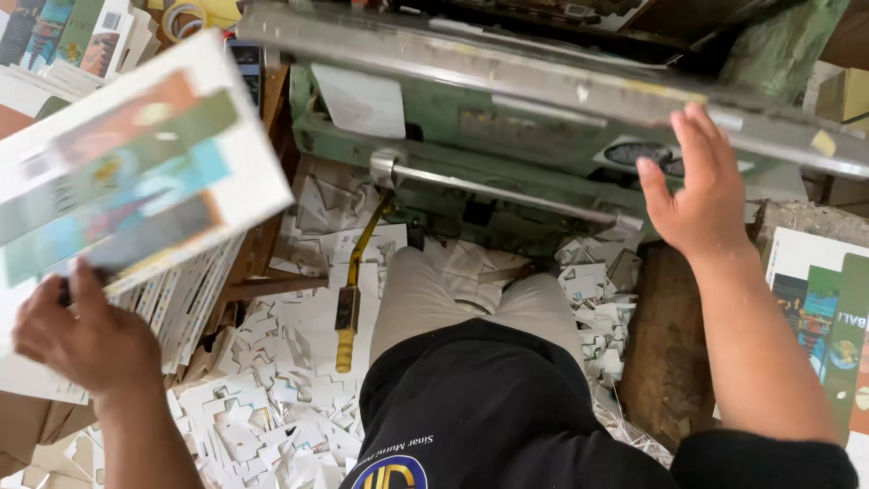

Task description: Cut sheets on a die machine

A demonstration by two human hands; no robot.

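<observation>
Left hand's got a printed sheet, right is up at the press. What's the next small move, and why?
Probably bring the printed sheet across toward the green press. The left hand holds it by its lower edge, off to the side and blurred with motion. The right hand is open, fingers spread against the metal plate and holding nothing. Whether the plate already carries a sheet cannot be told.

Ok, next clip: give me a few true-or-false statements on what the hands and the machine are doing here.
1. The left hand grips a printed cardboard sheet. True.
2. The right hand is closed around a tool. False: it is open, fingers spread, near the grey metal plate of the green machine.
3. Cut cardboard scraps cover the floor. True.
4. The yellow-handled tool is held in the left hand. False: it lies among the scraps, apart from both hands.
</observation>
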